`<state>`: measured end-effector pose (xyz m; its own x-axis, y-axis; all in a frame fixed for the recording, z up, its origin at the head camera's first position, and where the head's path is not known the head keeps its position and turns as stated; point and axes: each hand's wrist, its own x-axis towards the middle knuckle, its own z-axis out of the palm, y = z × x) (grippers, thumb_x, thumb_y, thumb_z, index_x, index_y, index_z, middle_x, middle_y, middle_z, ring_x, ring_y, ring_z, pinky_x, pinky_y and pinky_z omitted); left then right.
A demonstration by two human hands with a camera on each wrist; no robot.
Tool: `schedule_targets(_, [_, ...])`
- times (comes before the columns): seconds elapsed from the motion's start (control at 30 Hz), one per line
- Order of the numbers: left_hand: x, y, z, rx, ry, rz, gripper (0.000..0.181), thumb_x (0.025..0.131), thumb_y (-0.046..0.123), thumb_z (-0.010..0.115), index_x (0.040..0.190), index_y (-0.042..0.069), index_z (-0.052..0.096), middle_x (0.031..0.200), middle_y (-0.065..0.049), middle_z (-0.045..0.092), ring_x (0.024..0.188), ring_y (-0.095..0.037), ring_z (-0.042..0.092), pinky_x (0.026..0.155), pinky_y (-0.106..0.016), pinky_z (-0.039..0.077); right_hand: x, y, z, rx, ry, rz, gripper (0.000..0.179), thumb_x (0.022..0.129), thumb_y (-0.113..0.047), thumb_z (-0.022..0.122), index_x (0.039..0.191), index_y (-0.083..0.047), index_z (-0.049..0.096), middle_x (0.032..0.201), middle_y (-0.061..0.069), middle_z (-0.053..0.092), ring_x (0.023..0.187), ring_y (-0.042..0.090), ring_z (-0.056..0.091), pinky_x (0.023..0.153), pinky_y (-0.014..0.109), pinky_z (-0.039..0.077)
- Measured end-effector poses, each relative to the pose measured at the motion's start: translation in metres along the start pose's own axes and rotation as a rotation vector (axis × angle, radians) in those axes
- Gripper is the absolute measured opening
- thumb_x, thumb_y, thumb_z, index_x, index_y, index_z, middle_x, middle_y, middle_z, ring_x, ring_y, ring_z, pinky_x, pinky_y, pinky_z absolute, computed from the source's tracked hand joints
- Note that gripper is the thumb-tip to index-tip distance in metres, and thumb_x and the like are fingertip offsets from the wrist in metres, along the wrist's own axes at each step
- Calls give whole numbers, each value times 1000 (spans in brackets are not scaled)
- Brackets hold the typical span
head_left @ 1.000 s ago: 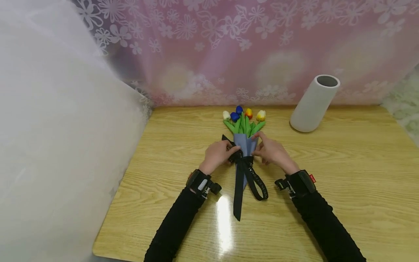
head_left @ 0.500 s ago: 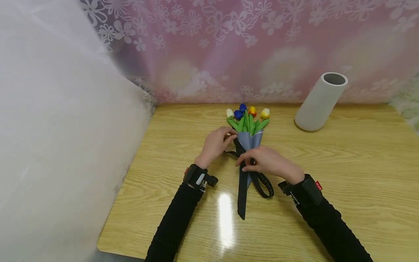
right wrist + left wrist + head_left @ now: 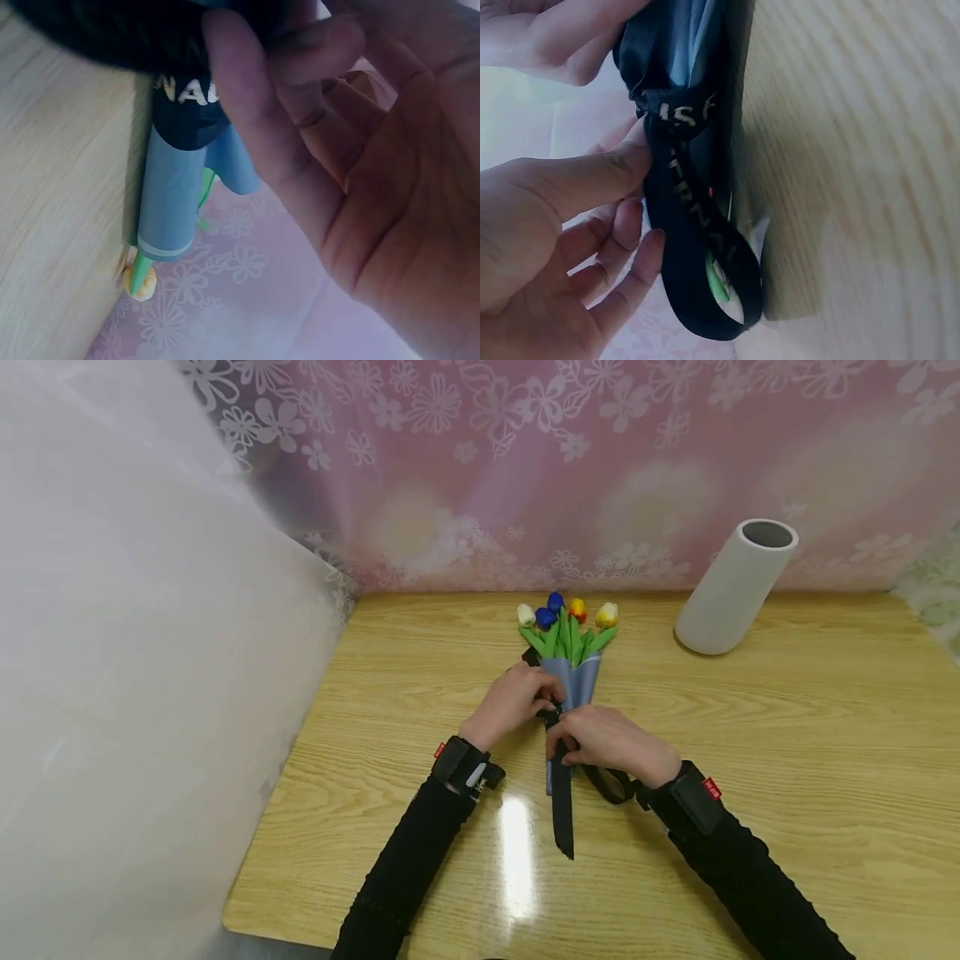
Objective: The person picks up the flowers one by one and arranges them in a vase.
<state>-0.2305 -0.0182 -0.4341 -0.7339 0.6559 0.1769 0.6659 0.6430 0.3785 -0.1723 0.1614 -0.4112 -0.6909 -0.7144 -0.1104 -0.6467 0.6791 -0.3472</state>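
A small bouquet of tulips (image 3: 545, 618) in white, blue, orange and yellow lies on the wooden table, wrapped in blue-grey paper (image 3: 588, 677). Black lettered ribbon (image 3: 667, 247) is tied round the wrap, with a loop standing out from the knot. My left hand (image 3: 521, 697) pinches the ribbon at the knot between thumb and fingers, its other fingers loosely bent. Just below and to the right, my right hand (image 3: 611, 739) pinches the ribbon with thumb and forefinger. One long ribbon tail (image 3: 562, 814) hangs toward the table's front, and another loop shows under the right hand.
A white slanted vase (image 3: 735, 589) stands at the back right of the table (image 3: 675, 877). Behind the table hangs a pink flowered curtain (image 3: 450, 485), and a white sheet (image 3: 150, 652) borders the left side.
My left hand has gone from the wrap's left edge down and right to the knot. My right hand has come from the wrap's right side onto the ribbon, and the ribbon's right loop has shifted.
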Motion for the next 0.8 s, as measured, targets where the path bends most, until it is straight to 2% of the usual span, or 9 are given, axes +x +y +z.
schedule_targets(0.2, [-1,0,-1,21,-12,-5,3,96,17,73,98,16,74,100,-2,63,92,-18,58,83,-29,49,-1,4,-1,16,10,-2,15,82,-13,85,84,-25,76,67,-11,51,60,5,45,56,24,39])
schedule_targets(0.3, [0,-2,-3,-9,-5,12,4,96,17,72,99,15,74,104,-1,63,97,-16,60,85,-28,50,-3,5,-6,33,-7,32,12,83,-15,85,82,-24,77,65,-11,52,59,6,45,56,24,38])
schedule_targets(0.43, [0,-8,-7,-52,16,28,4,96,18,71,98,15,72,100,2,68,92,-13,63,80,-26,51,-9,6,-15,59,-26,95,3,84,-18,84,84,-18,81,65,-10,56,59,7,46,57,24,37])
schedule_targets(0.57, [-2,-14,-12,-49,36,-3,5,96,21,71,96,16,70,91,3,69,83,-14,60,73,-27,49,-13,10,-21,47,-17,119,2,86,-19,83,84,-18,82,63,-9,57,57,7,46,56,24,37])
schedule_targets(0.67, [-5,-17,-16,-59,34,-43,5,96,22,71,95,17,69,90,2,70,81,-14,63,70,-27,49,-16,15,-26,31,7,112,4,85,-18,83,82,-20,81,62,-10,56,57,6,45,56,24,37])
schedule_targets(0.8, [-8,-21,-22,-69,37,-73,5,96,21,71,94,17,69,92,2,72,82,-12,68,68,-26,52,-21,22,-31,43,29,119,5,84,-18,84,81,-21,81,68,-11,62,61,6,47,59,26,40])
